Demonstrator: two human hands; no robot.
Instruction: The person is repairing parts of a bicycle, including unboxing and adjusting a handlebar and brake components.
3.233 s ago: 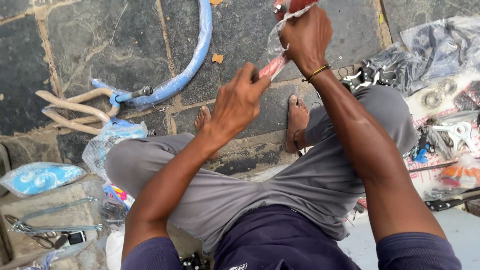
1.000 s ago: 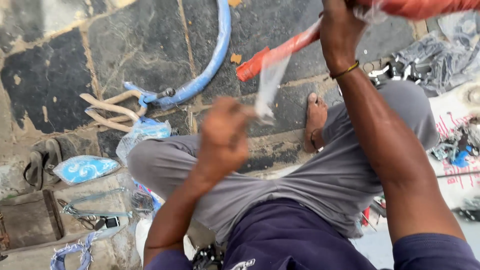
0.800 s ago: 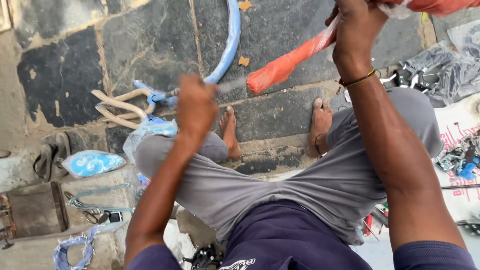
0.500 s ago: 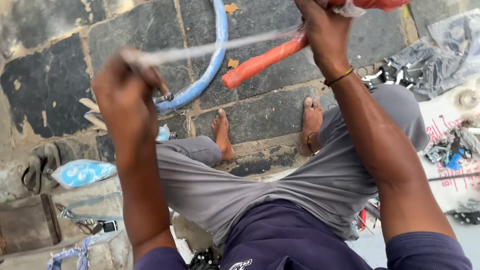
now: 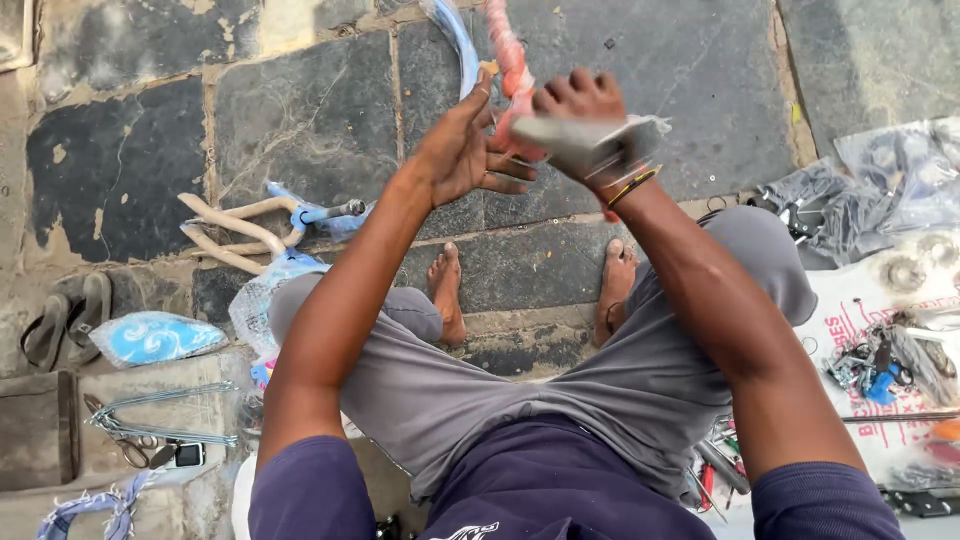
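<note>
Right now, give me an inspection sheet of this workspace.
Surface: dark stone paving, cracked and patchy.
Job's things: red wrapped tube; clear plastic wrap bunched at the right hand.
Clutter: blue curved tube, cream handlebar, sandals, small metal parts on a printed sack.
Grippers: left hand open beside the tube; right hand closed on it.
Cables: nothing seen.
Surroundings: bare feet on paving.

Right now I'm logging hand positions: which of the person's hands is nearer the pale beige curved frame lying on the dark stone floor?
Left. The left hand is raised just right of the beige curved frame; the right hand grips a red plastic-wrapped part farther right.
</note>
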